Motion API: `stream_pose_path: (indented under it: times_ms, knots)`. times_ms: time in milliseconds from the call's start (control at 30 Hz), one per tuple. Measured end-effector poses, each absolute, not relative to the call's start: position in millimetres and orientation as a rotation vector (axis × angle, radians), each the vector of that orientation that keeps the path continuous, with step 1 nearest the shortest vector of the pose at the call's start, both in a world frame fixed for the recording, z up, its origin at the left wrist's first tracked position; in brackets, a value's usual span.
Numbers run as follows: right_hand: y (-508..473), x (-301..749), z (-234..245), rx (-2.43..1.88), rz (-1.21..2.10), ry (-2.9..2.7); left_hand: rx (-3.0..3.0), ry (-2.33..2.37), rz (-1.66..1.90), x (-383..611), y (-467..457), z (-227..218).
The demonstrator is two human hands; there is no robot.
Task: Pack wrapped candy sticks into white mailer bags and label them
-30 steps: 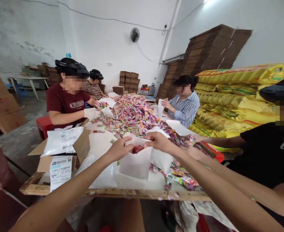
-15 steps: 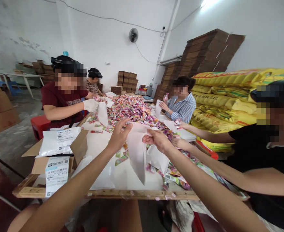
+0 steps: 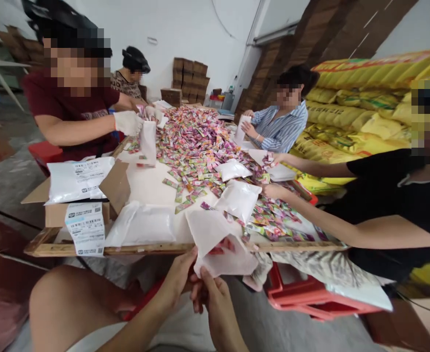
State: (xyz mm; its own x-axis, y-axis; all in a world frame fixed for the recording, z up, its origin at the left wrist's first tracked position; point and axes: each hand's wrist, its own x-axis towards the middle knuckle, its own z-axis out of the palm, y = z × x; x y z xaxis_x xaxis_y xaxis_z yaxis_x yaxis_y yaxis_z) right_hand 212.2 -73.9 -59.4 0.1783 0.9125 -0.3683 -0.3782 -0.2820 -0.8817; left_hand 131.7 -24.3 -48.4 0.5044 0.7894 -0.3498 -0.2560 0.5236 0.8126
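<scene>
A white translucent bag [image 3: 209, 230] is held tilted over the near table edge, with reddish patches showing on it. My left hand [image 3: 181, 275] grips its lower left edge, fingers partly hidden behind it. Close beside it, my right hand [image 3: 215, 293] pinches the bag's bottom edge between thumb and curled fingers. Just beyond lie filled white pouches [image 3: 239, 199] and a large pile of small colourful packets [image 3: 196, 142]. To the left on the tabletop rests a larger filled white bag [image 3: 139, 226].
An open cardboard box [image 3: 115, 188] with a labelled white parcel [image 3: 81, 180] on it stands at the table's left corner, a label strip [image 3: 85, 229] hanging down. Co-workers sit on both sides; one's arm [image 3: 317, 222] reaches in from the right. A red stool [image 3: 310, 293] stands below.
Both hands have come down and nearer to me with the white bag, from above the table to its near edge. My view has tilted downward.
</scene>
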Motion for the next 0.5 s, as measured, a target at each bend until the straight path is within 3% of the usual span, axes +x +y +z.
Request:
stream_pose_path:
  times_ms: [167,333,500]
  knots:
    - [-106,225,-66,-1.542,1.556,-0.886,0.799,0.850,0.798,122,-35,-64]
    - [-109,249,-43,-1.690,0.819,-1.451,0.772,0.813,0.820,121,-37,-81]
    - [-87,247,-42,-1.571,0.771,-1.743,0.575,0.781,0.900,120,-46,-85]
